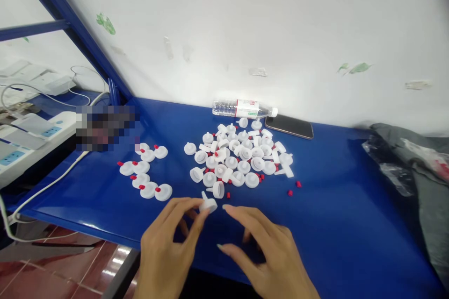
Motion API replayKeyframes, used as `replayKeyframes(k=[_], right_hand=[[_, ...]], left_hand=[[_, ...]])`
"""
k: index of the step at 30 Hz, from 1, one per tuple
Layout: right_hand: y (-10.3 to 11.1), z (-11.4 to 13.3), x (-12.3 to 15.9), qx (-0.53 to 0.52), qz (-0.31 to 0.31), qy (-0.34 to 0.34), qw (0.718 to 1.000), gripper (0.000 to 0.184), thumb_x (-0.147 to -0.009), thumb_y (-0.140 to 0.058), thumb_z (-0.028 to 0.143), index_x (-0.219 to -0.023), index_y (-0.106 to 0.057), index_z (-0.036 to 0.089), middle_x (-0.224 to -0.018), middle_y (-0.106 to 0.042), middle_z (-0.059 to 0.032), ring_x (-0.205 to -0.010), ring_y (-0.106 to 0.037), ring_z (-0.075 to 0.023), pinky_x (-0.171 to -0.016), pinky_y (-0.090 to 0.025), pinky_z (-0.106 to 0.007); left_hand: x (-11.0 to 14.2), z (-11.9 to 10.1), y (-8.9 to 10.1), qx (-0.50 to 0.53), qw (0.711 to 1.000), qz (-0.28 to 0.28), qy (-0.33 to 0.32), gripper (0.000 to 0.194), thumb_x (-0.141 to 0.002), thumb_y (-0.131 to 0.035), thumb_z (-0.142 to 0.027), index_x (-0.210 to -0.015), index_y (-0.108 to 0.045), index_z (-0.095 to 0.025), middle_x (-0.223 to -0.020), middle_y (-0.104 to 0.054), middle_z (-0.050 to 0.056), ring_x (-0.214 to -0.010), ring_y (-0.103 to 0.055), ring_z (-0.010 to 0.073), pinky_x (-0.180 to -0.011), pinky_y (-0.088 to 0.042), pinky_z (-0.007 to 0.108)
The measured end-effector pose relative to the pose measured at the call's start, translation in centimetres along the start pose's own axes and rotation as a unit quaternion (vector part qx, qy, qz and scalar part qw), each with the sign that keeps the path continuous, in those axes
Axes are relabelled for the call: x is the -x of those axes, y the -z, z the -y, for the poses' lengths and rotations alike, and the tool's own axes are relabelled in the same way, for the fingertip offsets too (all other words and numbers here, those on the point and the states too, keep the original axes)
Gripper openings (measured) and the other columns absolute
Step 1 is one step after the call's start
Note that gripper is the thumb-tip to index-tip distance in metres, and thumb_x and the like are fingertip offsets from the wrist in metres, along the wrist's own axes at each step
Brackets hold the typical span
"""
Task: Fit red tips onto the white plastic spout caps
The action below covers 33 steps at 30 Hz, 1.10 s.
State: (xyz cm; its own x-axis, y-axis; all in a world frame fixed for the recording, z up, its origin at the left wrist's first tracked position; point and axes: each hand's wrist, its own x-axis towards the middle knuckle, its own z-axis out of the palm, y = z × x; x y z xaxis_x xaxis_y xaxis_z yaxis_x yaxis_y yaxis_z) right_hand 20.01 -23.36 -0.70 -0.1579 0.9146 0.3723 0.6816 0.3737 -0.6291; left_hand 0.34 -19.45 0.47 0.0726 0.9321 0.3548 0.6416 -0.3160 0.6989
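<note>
Between its thumb and forefinger, my left hand [171, 233] pinches a white nozzle cap [209, 204], its narrow spout tilted up and to the left. My right hand [266, 247] is just to the right, thumb and fingers apart, with nothing visible between them. Beyond both hands lies a loose pile of white nozzle caps [244, 167], with small red tips [228, 195] scattered among them. On the left, several white nozzle caps with red tips on their spouts [163, 192] lie in a cluster.
A clear plastic bottle [228, 108] lies on its side by the wall, beside a dark phone [289, 126]. Grey and clear plastic bags [417, 187] sit at the right of the blue table [336, 224]. A white power strip [63, 124] and cables are at the left.
</note>
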Motion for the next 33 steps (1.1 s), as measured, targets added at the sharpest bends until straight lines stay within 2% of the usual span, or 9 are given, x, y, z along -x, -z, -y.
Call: replayKeyframes(k=[2, 5, 8, 12, 15, 18, 22, 28, 33], right_hand=[[0.1, 0.0, 0.0, 0.031, -0.010, 0.037, 0.999, 0.039, -0.104, -0.063, 0.035, -0.142, -0.059, 0.029, -0.121, -0.076, -0.0039, -0.079, -0.077, -0.0134, -0.072, -0.062, -0.024], [0.3, 0.0, 0.0, 0.036, -0.078, 0.063, 0.994, 0.030, -0.104, -0.061, 0.022, -0.133, -0.063, 0.023, -0.112, -0.078, -0.0054, -0.081, -0.078, -0.0130, -0.071, -0.061, -0.021], [0.6, 0.0, 0.1, 0.034, -0.174, -0.005, 0.984, 0.028, -0.098, -0.069, 0.020, -0.126, -0.067, 0.022, -0.102, -0.079, -0.0043, -0.062, -0.071, -0.0105, -0.060, -0.059, -0.021], [0.9, 0.0, 0.2, 0.017, -0.253, -0.128, 0.959, 0.028, -0.096, -0.072, 0.028, -0.123, -0.070, 0.022, -0.072, -0.071, 0.0028, -0.047, -0.059, -0.0100, -0.049, -0.053, -0.023], [0.9, -0.2, 0.1, 0.005, -0.250, -0.140, 0.958, 0.028, -0.095, -0.073, 0.030, -0.122, -0.071, 0.021, -0.068, -0.067, 0.0041, -0.048, -0.059, -0.0100, -0.049, -0.053, -0.023], [0.9, -0.3, 0.0, 0.006, -0.238, -0.132, 0.962, 0.029, -0.095, -0.073, 0.030, -0.122, -0.071, 0.021, -0.071, -0.068, 0.0034, -0.049, -0.059, -0.0095, -0.050, -0.052, -0.022], [0.8, -0.3, -0.1, 0.009, -0.226, -0.129, 0.966, 0.028, -0.096, -0.072, 0.030, -0.122, -0.071, 0.021, -0.073, -0.070, 0.0020, -0.048, -0.059, -0.0098, -0.050, -0.053, -0.022], [0.9, -0.4, 0.2, 0.004, -0.221, -0.138, 0.965, 0.028, -0.096, -0.072, 0.029, -0.123, -0.071, 0.022, -0.075, -0.071, 0.0016, -0.050, -0.061, -0.0102, -0.050, -0.054, -0.022], [0.8, -0.4, 0.4, 0.004, -0.225, -0.139, 0.964, 0.029, -0.095, -0.072, 0.028, -0.124, -0.071, 0.022, -0.077, -0.072, 0.0014, -0.052, -0.061, -0.0095, -0.051, -0.053, -0.021]], left_hand=[[0.8, -1.3, -0.5, 0.048, 0.999, 0.021, 0.003, 0.003, -0.096, -0.071, -0.026, -0.099, -0.072, -0.027, -0.089, -0.073, -0.004, -0.069, -0.067, 0.0096, -0.064, -0.054, 0.018], [1.5, -2.6, -1.6, 0.114, 0.992, 0.055, -0.022, 0.011, -0.096, -0.071, -0.024, -0.106, -0.071, -0.029, -0.095, -0.074, -0.003, -0.076, -0.069, 0.0108, -0.068, -0.057, 0.019], [1.4, -2.8, -2.6, 0.114, 0.990, 0.058, -0.054, 0.022, -0.099, -0.067, -0.027, -0.121, -0.068, -0.027, -0.098, -0.075, 0.000, -0.078, -0.070, 0.0122, -0.065, -0.056, 0.020], [0.4, -2.0, -4.0, -0.076, 0.990, 0.056, -0.110, 0.027, -0.105, -0.057, -0.024, -0.130, -0.065, -0.019, -0.088, -0.074, 0.001, -0.062, -0.068, 0.0131, -0.057, -0.053, 0.024], [0.0, -1.5, -5.0, -0.165, 0.976, 0.047, -0.132, 0.028, -0.105, -0.053, -0.023, -0.129, -0.067, -0.016, -0.087, -0.073, 0.003, -0.061, -0.071, 0.0183, -0.050, -0.049, 0.029], [-0.1, -1.3, -5.5, -0.170, 0.975, 0.048, -0.133, 0.025, -0.105, -0.052, -0.021, -0.119, -0.072, -0.017, -0.087, -0.072, 0.004, -0.063, -0.072, 0.0188, -0.049, -0.048, 0.028], [0.2, -1.3, -5.3, -0.156, 0.976, 0.053, -0.141, 0.025, -0.106, -0.049, -0.019, -0.108, -0.074, -0.020, -0.085, -0.071, 0.002, -0.063, -0.072, 0.0147, -0.052, -0.048, 0.023], [0.1, -1.8, -5.3, -0.107, 0.982, 0.073, -0.136, 0.028, -0.106, -0.055, -0.029, -0.128, -0.069, -0.019, -0.091, -0.072, 0.003, -0.062, -0.071, 0.0139, -0.050, -0.050, 0.023], [-0.1, -1.9, -5.6, -0.056, 0.984, 0.100, -0.138, 0.027, -0.107, -0.049, -0.023, -0.106, -0.076, -0.021, -0.093, -0.073, 0.003, -0.065, -0.074, 0.0124, -0.053, -0.055, 0.019]])
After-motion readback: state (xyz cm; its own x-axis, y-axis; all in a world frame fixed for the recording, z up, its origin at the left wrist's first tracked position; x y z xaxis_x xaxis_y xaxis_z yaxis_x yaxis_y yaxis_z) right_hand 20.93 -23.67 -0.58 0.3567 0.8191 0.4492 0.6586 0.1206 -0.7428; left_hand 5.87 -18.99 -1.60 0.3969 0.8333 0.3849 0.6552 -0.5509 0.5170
